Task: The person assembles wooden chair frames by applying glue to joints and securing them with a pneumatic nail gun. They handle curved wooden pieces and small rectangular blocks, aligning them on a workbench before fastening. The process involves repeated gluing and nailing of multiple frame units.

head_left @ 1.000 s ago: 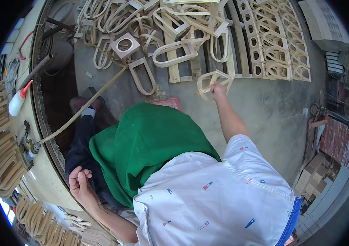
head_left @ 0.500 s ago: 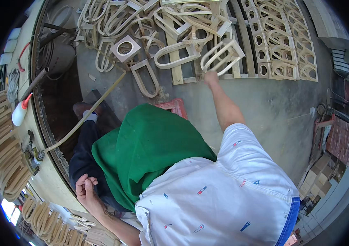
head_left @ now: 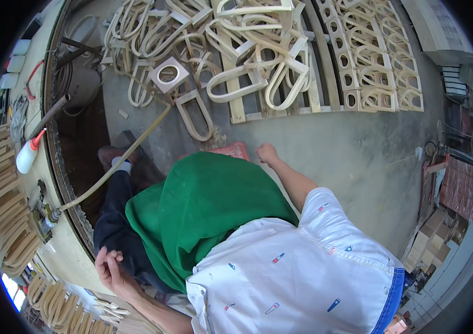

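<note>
My right hand (head_left: 267, 152) is drawn back over the grey floor, just right of a red plastic stool (head_left: 240, 150). Its fingers look curled in, and nothing shows in them. Beyond it, an arch-shaped wooden frame (head_left: 270, 96) rests at the near edge of a heap of similar frames (head_left: 242, 47) on a slatted pallet (head_left: 239, 114). At the lower left, my left hand (head_left: 113, 273) hovers beside my dark trouser leg, fingers loosely bent and apart, holding nothing. A green cloth (head_left: 208, 195) covers my lap.
Wooden frames with round holes (head_left: 353, 83) stand in rows at the far right. The workbench (head_left: 64, 245) on the left carries a white glue bottle (head_left: 28, 153) with a red cap and bent wooden strips (head_left: 8, 195). A yellowish hose (head_left: 131, 150) hangs across the bench edge.
My right hand has let go of the arch-shaped frame, which now lies on the heap, and has come back toward my lap. My left hand has barely moved.
</note>
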Available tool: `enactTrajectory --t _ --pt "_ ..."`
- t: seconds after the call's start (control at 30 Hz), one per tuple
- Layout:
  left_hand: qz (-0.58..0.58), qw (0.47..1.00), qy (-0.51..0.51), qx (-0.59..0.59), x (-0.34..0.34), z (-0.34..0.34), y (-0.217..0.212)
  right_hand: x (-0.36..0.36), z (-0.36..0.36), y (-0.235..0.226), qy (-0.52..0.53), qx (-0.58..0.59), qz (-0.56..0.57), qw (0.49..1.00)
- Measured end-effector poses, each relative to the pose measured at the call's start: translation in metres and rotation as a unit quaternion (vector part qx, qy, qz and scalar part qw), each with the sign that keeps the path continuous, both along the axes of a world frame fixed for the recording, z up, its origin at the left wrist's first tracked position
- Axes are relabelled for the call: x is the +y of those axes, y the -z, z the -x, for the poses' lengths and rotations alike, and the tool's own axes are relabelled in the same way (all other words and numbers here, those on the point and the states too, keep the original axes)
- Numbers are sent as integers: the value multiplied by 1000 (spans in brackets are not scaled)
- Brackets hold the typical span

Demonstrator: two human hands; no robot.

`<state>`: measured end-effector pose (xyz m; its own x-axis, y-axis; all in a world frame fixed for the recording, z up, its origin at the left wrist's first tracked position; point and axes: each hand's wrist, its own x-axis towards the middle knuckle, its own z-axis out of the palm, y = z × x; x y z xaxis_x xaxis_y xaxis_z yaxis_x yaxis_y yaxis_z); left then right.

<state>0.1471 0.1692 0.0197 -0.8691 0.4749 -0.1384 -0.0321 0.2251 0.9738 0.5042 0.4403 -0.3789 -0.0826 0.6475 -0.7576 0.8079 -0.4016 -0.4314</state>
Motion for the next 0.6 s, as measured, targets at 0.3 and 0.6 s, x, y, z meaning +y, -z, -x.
enactTrajectory --t 0.3,0.6 --pt "-29 987 -126 92 -68 9 1 22 256 -274 -75 471 -187 859" --pt "-2 939 -337 73 -127 -46 -3 -189 393 -369 -391 737 -192 517"
